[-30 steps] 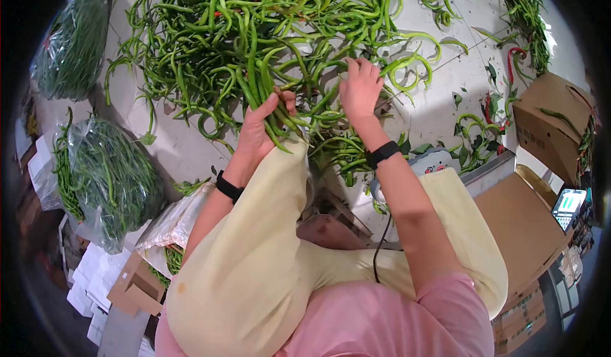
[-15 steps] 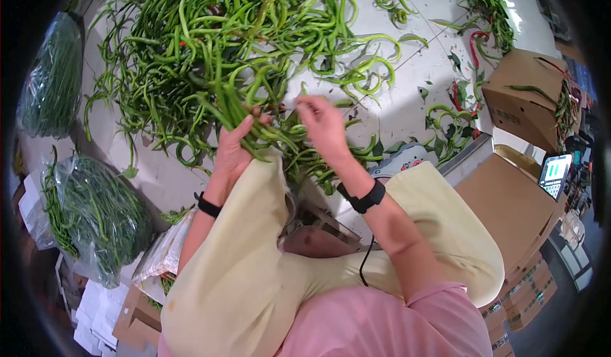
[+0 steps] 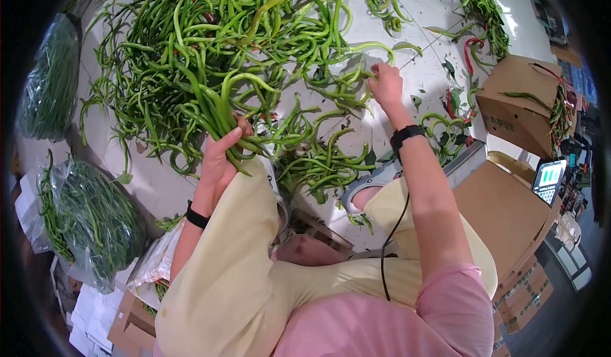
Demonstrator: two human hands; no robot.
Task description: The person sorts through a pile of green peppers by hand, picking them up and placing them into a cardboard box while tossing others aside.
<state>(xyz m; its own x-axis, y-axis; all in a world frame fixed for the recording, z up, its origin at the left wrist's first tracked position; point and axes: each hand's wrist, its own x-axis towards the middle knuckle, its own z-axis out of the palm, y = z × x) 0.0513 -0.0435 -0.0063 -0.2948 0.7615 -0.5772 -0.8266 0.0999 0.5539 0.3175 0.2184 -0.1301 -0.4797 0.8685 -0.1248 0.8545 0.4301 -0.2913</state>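
The left hand (image 3: 219, 156) is closed around a bunch of peppers (image 3: 213, 105) — long, thin, glossy green, curled at the tips — held above the big pile (image 3: 242, 32) on the white floor (image 3: 414, 13). The right hand (image 3: 386, 84) reaches to the pile's edge, fingers bent on one loose pepper (image 3: 356, 77); a firm grip cannot be told. Two bagged bundles (image 3: 89, 217) lie at left — one cardboard box (image 3: 519, 105) at right.

Left hand (image 3: 219, 156) clenched — right hand (image 3: 386, 84) outstretched, fingers down.
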